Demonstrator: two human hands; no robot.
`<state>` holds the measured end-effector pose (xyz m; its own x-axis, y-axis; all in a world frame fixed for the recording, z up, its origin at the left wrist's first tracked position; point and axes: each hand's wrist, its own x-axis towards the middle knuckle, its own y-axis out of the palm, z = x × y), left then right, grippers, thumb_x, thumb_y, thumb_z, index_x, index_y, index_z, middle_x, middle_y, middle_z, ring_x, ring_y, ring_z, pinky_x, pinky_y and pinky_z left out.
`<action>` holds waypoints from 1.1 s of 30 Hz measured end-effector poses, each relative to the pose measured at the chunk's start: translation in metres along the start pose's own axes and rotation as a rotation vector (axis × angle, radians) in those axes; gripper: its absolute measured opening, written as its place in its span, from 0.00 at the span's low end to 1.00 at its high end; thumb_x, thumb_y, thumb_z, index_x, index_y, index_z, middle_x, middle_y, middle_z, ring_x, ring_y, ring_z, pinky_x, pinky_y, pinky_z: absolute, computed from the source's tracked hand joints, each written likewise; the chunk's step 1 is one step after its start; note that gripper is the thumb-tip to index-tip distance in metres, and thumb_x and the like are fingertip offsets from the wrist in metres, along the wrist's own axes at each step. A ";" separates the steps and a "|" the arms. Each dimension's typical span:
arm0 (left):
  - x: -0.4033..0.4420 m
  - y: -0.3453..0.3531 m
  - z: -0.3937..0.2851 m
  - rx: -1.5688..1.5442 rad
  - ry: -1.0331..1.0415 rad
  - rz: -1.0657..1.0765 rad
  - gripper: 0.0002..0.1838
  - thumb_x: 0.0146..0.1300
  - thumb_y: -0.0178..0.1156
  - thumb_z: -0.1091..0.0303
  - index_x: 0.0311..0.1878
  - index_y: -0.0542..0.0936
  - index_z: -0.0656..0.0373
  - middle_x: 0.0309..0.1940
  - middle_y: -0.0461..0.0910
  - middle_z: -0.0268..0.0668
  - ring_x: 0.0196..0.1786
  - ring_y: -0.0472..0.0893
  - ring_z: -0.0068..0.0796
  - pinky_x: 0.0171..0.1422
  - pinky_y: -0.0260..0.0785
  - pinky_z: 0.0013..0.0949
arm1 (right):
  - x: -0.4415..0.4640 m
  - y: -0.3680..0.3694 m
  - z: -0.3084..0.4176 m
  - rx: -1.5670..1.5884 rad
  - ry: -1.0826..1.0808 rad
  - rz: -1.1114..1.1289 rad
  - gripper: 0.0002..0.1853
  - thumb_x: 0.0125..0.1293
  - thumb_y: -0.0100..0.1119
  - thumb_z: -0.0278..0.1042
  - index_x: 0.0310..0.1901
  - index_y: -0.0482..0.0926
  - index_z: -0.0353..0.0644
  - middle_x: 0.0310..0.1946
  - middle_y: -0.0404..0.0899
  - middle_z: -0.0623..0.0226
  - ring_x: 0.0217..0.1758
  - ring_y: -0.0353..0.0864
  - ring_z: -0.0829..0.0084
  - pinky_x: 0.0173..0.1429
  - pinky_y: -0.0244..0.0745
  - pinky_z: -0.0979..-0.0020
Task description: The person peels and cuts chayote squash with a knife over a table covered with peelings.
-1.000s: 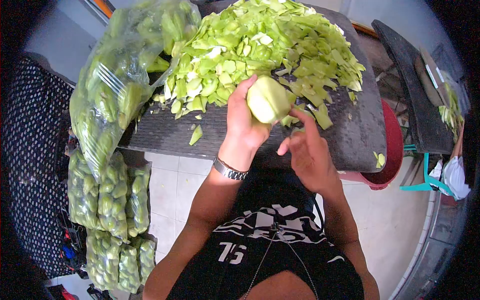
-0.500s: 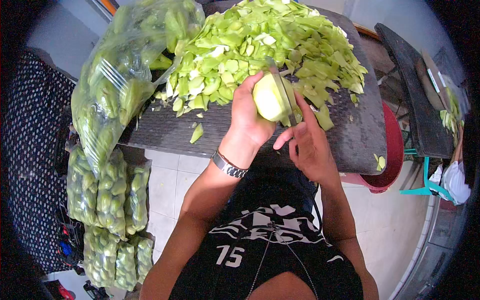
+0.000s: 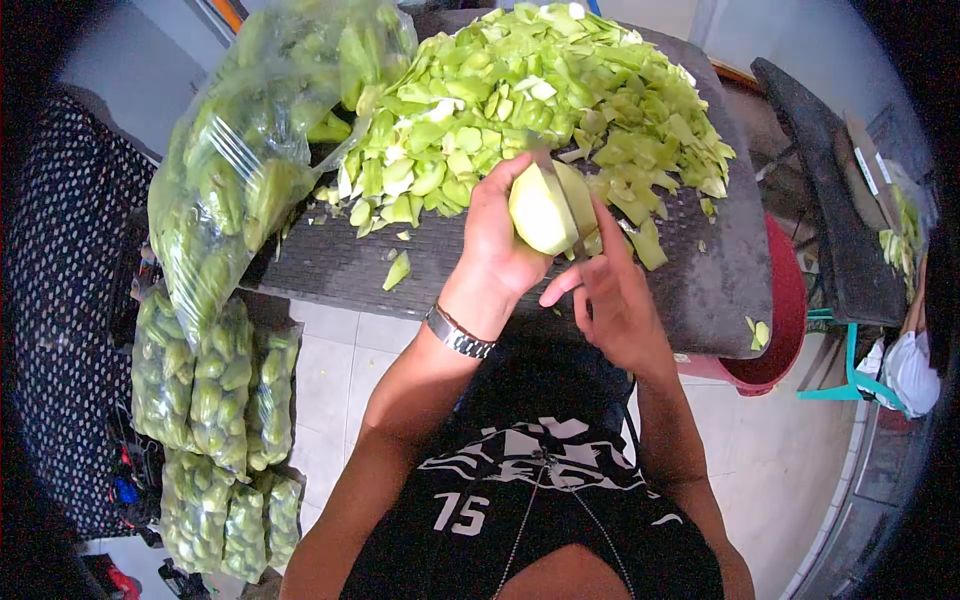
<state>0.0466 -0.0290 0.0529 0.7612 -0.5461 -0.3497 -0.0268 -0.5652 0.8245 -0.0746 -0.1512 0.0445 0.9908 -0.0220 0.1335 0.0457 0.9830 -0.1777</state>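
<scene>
Pale floor tiles (image 3: 322, 350) below, with seemingly a bluish-grey wall (image 3: 135, 85) behind.

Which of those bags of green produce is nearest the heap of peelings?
The large bag at upper left, right beside the heap of peelings. The smaller bags sit in two rows at lower left, apart from the heap.

Bright scene, dark grainy corners, fisheye-bent edges, glossy highlights on plastic bag (image 3: 235, 165), blurred knife (image 3: 567, 202)

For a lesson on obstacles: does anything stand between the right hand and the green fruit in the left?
Yes: a knife blade extending from the right hand lies across the green fruit; nothing else visible intervenes.
</scene>
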 end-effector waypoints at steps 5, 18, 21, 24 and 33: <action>0.007 -0.007 -0.007 -0.037 -0.108 0.046 0.18 0.73 0.57 0.50 0.48 0.80 0.55 0.39 0.84 0.40 0.42 0.84 0.44 0.53 0.78 0.52 | -0.002 0.003 0.005 -0.055 -0.026 -0.031 0.47 0.80 0.45 0.62 0.81 0.39 0.33 0.32 0.87 0.52 0.33 0.86 0.62 0.41 0.78 0.61; -0.003 -0.006 -0.009 -0.097 -0.108 0.102 0.14 0.70 0.62 0.52 0.46 0.81 0.51 0.36 0.85 0.37 0.38 0.86 0.40 0.47 0.81 0.48 | -0.001 0.003 0.020 -0.156 -0.018 -0.043 0.47 0.78 0.45 0.67 0.81 0.45 0.37 0.46 0.85 0.37 0.49 0.88 0.44 0.53 0.79 0.54; -0.008 -0.002 -0.006 -0.095 -0.035 0.062 0.14 0.70 0.62 0.52 0.46 0.81 0.52 0.36 0.85 0.37 0.39 0.86 0.40 0.47 0.82 0.48 | 0.001 0.001 0.024 -0.140 -0.022 -0.037 0.46 0.78 0.45 0.68 0.80 0.47 0.38 0.50 0.84 0.35 0.55 0.86 0.40 0.58 0.77 0.52; -0.015 0.004 -0.002 -0.113 0.004 0.031 0.14 0.71 0.61 0.53 0.46 0.81 0.53 0.36 0.85 0.37 0.39 0.86 0.40 0.48 0.82 0.47 | 0.002 -0.001 0.025 -0.122 0.003 -0.026 0.45 0.78 0.45 0.68 0.80 0.48 0.39 0.51 0.83 0.34 0.58 0.85 0.39 0.60 0.77 0.52; -0.015 0.007 0.006 -0.023 0.207 0.068 0.11 0.75 0.56 0.54 0.48 0.77 0.51 0.40 0.84 0.43 0.45 0.86 0.45 0.52 0.82 0.47 | 0.006 -0.010 0.026 -0.127 -0.054 -0.012 0.46 0.76 0.50 0.67 0.80 0.51 0.39 0.57 0.80 0.34 0.65 0.80 0.39 0.65 0.74 0.53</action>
<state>0.0318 -0.0282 0.0609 0.8750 -0.4427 -0.1959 -0.0700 -0.5161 0.8537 -0.0725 -0.1564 0.0721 0.9819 -0.0200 0.1882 0.0763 0.9518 -0.2970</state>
